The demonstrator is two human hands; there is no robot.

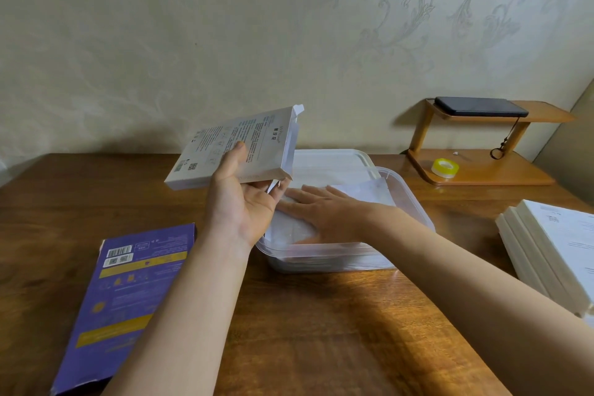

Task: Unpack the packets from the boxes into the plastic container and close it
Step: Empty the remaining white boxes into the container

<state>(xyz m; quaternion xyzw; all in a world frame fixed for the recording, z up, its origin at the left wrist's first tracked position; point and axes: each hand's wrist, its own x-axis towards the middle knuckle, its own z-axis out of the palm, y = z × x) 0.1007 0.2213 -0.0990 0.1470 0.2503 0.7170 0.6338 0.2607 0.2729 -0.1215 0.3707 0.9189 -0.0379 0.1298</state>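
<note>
L hand [244,202] grips opened white box [231,148], tilted, at container's [321,259] 10 o'clock. R hand [321,212], fingers flat, presses packets [289,230] inside container. Purple box [128,292] at 8 o'clock.

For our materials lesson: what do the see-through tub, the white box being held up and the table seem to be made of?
Tub: clear plastic, glossy; contents show through its wall.
White box: thin printed card, matt; its end flap is bent.
Table: likely wood or veneer, varnished; grain and light sheen.
</note>
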